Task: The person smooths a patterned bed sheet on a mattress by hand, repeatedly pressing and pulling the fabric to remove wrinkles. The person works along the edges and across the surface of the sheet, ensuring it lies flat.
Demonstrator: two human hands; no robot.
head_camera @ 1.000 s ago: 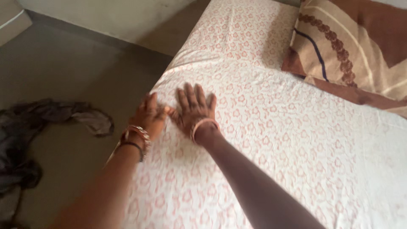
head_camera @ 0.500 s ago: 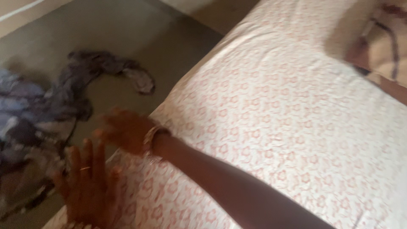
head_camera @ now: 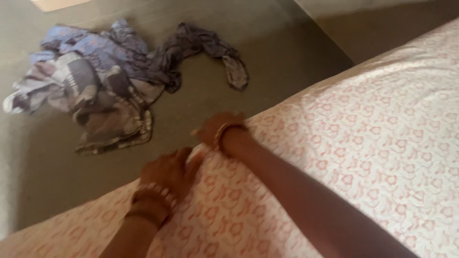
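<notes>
While both hands press the bed's edge, the left hand (head_camera: 167, 172) lies flat on the floral sheet (head_camera: 363, 143); the right hand (head_camera: 217, 128) curls over it, grip unclear.

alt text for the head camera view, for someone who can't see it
Two bare hands, the left hand and right hand, press at the edge of a bed sheet, white with a pink flower print. Beyond the edge, a heap of crumpled clothes lies on the grey floor.
</notes>
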